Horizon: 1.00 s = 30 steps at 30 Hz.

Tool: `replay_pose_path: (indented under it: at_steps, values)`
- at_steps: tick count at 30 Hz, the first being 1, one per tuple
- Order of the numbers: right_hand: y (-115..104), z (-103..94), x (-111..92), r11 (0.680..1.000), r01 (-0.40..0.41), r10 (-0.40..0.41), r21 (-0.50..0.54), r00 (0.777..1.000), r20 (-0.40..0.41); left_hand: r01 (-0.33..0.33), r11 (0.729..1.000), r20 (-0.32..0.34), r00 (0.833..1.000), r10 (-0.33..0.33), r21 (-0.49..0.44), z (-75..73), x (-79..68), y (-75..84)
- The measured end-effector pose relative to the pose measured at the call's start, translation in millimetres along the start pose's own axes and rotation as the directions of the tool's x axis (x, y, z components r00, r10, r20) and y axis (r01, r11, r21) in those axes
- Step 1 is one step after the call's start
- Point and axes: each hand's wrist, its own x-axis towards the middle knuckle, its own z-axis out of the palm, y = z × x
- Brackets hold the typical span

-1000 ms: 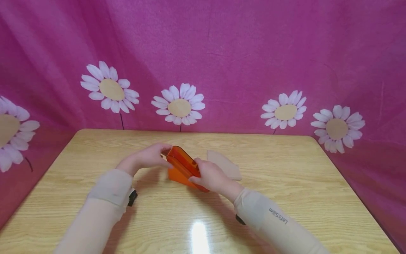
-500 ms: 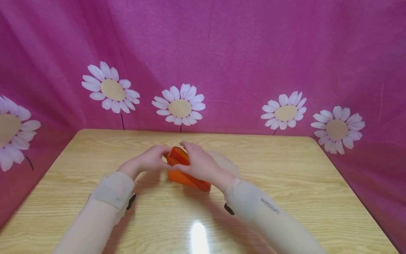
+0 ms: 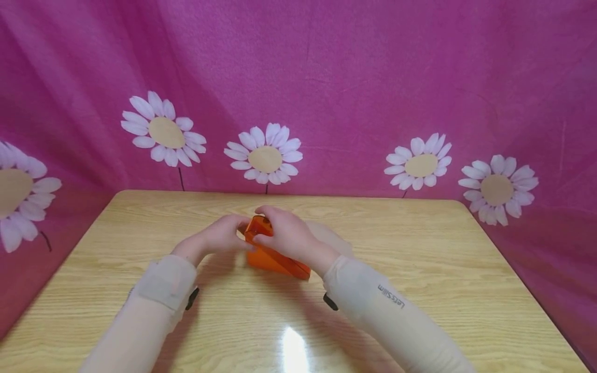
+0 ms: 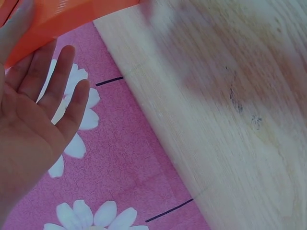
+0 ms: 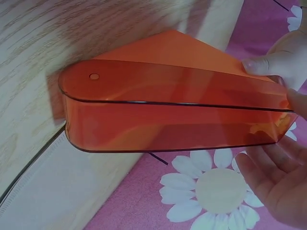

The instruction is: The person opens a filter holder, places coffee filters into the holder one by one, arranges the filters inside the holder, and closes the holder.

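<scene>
A translucent orange plastic case [image 3: 279, 261], long with one rounded end, tilts over the middle of the table. One face has a small hole near that end in the right wrist view, and a flat orange panel [image 5: 163, 48] shows behind it. My left hand [image 3: 219, 235] grips the case's far left end, thumb in front and fingers behind. Reaching across the case, my right hand [image 3: 291, 233] straddles the same end, thumb on the near side and fingers on the far side. In the left wrist view the left hand's fingers extend under the orange plastic.
A flat see-through piece [image 5: 48, 182] with a dark edge and fine tick marks lies on the wooden table [image 3: 420, 280], partly behind my right hand. A pink cloth [image 3: 345, 77] with white daisies hangs beyond the table's far edge.
My right hand has left the case's lower right end and moved up and left to the end that my left hand holds. The left hand stays nearly still.
</scene>
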Motion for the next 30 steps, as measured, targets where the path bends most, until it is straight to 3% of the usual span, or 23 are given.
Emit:
replay_pose_path:
  at_steps: [22, 30]
  values:
    - [4.6, -18.4, -17.3, 0.999, -0.04, 0.04, 0.016, 0.999, 0.021, 0.052, 0.999, 0.022, 0.998, -0.052, -0.004, -2.7, -3.4, 4.9]
    - [10.7, -27.5, -23.3, 0.999, -0.041, 0.041, 0.001, 0.999, 0.002, 0.089, 0.995, 0.035, 0.995, -0.091, 0.046, -2.2, 0.2, 9.7]
